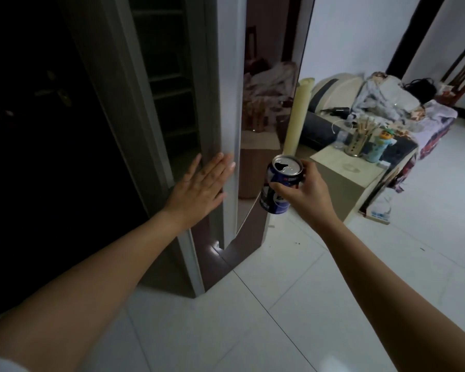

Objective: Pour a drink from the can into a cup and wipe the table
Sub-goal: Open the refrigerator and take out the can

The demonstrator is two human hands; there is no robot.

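Holding opened can [281,185] clamped in right hand [304,193] mid-frame, left hand [199,189] flat, fingers apart, on door edge [230,146]; keep can upright w/ no tilt.

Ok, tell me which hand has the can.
The right hand holds the opened blue can around its side. The left hand is empty, flat against the white cabinet door edge.
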